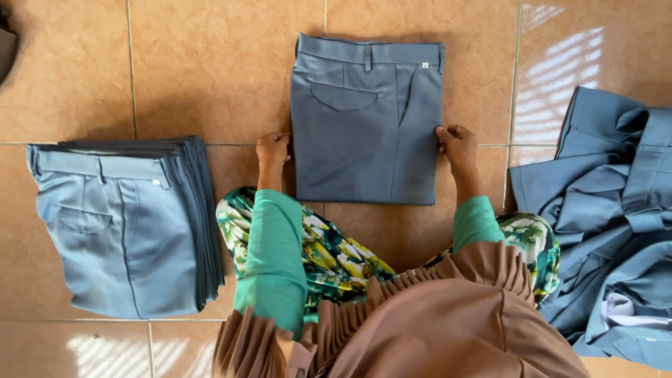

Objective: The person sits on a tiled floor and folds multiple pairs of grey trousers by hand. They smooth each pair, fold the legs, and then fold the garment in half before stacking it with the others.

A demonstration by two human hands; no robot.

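Head view looks down on a tiled floor (210, 70), where folded grey trousers (367, 122) lie flat in the middle. Left hand (272, 149) rests against their left edge, fingers curled together; right hand (455, 142) touches the right edge, fingers bent onto the cloth. Whether either hand pinches the fabric cannot be told. A stack (126, 224) of folded trousers sits at left, a loose pile (616, 224) at right.

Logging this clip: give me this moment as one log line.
left hand: on left edge of folded trousers | right hand: on right edge | stack: left | unfolded pile: right
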